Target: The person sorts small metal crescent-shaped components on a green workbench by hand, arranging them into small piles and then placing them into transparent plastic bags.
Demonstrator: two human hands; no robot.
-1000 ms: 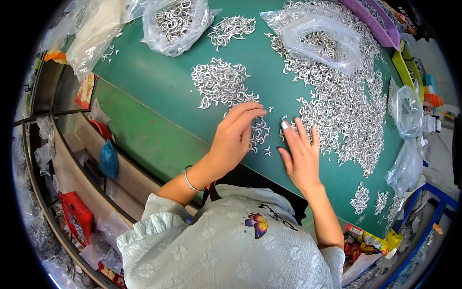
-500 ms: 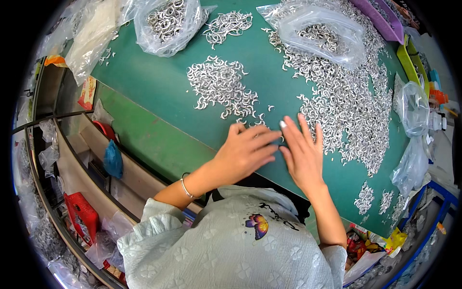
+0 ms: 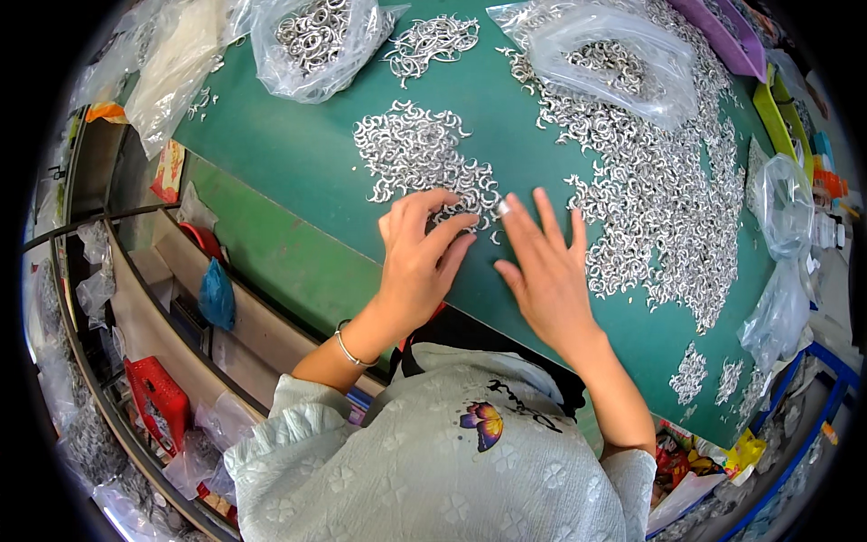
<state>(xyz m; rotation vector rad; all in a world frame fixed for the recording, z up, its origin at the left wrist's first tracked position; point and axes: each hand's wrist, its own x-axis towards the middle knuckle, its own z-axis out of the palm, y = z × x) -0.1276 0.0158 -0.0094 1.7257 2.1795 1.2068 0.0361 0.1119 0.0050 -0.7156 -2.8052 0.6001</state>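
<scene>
Small silver-coloured crescent-shaped metal pieces lie in a middle pile (image 3: 411,149) on the green tabletop. My left hand (image 3: 417,248) reaches over the near edge of this pile, its fingers bent and apart, with some pieces just past the fingertips. I see nothing gripped in it. Just right of the pile, my right hand (image 3: 546,271) is stretched out with fingers spread, low over the table. A few loose pieces lie between the two hands. A much larger heap (image 3: 659,217) of similar pieces spreads to the right of my right hand.
Clear plastic bags of metal parts, one at the far left (image 3: 316,54) and one on the heap (image 3: 614,68), flank a pile of larger rings (image 3: 432,45). Purple (image 3: 722,36) and yellow-green bins (image 3: 784,113) line the right edge. Open shelving (image 3: 190,307) stands at left.
My left hand has moved left, away from the right hand, to the pile's near edge. My right hand has shifted slightly left and farther up the table. The pile's near end looks more gathered.
</scene>
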